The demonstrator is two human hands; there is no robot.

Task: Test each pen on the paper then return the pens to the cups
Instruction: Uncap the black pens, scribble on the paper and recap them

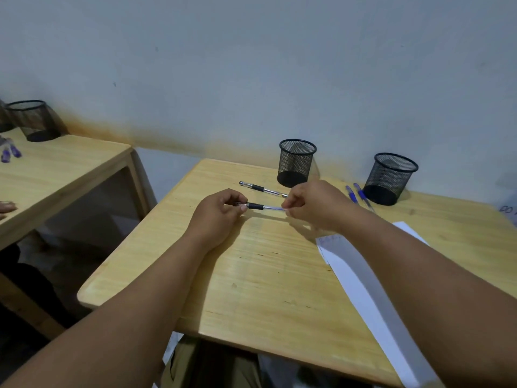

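A clear pen with a black grip (261, 207) is held level just above the wooden table (251, 275), one end pinched by my left hand (221, 211) and the other by my right hand (313, 205). Behind it a second black-grip pen (263, 189) lies on the table. Two blue-capped pens (356, 194) lie side by side to the right, partly hidden by my right arm. Two black mesh cups stand near the wall, one in the middle (296, 162) and one at the right (391, 177); both look empty. A white paper (361, 281) with faint scribbles lies under my right forearm.
A second wooden table (56, 169) stands to the left with a black mesh cup (35, 120) and blue-capped pens (11, 152) on it. Another person's fingers (7, 208) rest at its near edge. A gap separates the two tables.
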